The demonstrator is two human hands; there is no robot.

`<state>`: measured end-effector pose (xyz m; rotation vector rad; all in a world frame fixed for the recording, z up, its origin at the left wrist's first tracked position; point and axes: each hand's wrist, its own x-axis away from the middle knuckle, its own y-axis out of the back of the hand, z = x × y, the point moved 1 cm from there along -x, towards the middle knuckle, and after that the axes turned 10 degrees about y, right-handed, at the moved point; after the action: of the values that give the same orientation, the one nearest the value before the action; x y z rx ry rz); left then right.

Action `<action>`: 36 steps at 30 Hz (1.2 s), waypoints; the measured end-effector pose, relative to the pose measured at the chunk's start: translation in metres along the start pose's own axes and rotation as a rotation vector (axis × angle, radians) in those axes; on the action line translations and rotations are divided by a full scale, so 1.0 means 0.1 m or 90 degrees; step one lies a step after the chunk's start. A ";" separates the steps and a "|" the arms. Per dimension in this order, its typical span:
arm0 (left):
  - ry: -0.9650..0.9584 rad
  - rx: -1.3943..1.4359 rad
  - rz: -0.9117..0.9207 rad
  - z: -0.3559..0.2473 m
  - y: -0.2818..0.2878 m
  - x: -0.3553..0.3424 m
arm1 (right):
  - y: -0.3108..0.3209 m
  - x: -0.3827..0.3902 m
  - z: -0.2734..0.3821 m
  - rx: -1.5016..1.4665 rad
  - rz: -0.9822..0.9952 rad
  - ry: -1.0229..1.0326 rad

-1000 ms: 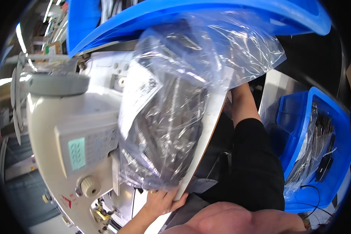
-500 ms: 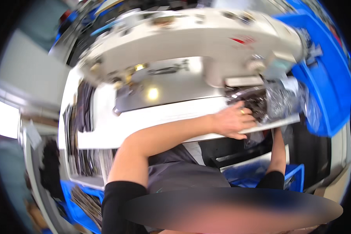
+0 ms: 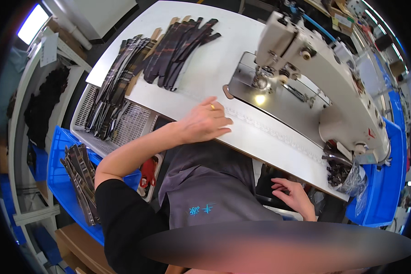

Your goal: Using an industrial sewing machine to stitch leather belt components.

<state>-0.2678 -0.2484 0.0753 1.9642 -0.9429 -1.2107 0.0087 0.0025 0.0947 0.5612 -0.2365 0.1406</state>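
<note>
At far left, brown plaid fabric strips (image 3: 80, 182) are stacked in a blue plastic bin (image 3: 56, 160). Dark plaid fabric strips (image 3: 118, 82) are laid at the left of the white, smooth tabletop (image 3: 238, 32) and over a pale grey plastic mesh basket (image 3: 134, 121); beside them, dark brown fabric strips (image 3: 176, 55) are fanned out. As these overlap, each is probably best lifted singly by one end, so that its neighbours are not dragged. The left hand (image 3: 205, 121) is held at the tabletop's near edge, fingers loosely bent and slightly apart, nothing gripped; whether the surface is touched cannot be told. The right hand (image 3: 293, 196) is held on the near side of that edge, thumb and fingers parted, nothing seen in it. Fingers are best kept clear of the needle of the cream-white metal sewing machine (image 3: 338, 82). At right, a crumpled clear plastic bag (image 3: 358, 182) is seen near a large blue plastic tub (image 3: 379, 196)
</note>
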 end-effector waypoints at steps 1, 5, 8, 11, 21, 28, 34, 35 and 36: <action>0.027 -0.048 -0.024 0.16 0.13 0.09 | 0.01 -0.17 0.08 0.027 -0.017 0.059; 0.116 -0.192 -0.092 0.57 0.66 0.46 | -0.09 -1.05 0.50 -0.003 -0.076 0.155; 0.206 -0.264 -0.181 0.86 1.06 0.73 | -0.28 -1.73 0.70 0.024 -0.073 0.297; 0.370 -0.232 -0.231 1.18 1.29 0.98 | -0.52 -2.52 0.99 0.157 -0.122 0.476; 0.388 -0.237 -0.228 1.70 1.49 0.86 | -1.01 -4.35 1.31 0.499 -0.210 0.551; 0.455 -0.182 -0.091 2.62 1.38 -0.15 | -0.84 -3.98 1.14 0.489 -0.225 0.528; 0.609 -0.277 -0.073 3.37 0.86 -1.00 | -0.85 -3.99 1.18 0.473 -0.215 0.536; 0.657 -0.254 -0.075 3.41 0.81 -1.08 | -0.88 -3.99 1.17 0.472 -0.216 0.542; 0.700 -0.226 -0.072 3.39 0.74 -1.18 | -0.89 -3.97 1.16 0.477 -0.211 0.532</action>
<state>-0.6342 -0.2398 0.0633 1.9604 -0.0405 -0.1752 -0.3776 -0.1614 0.0418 1.2181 0.7545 0.1288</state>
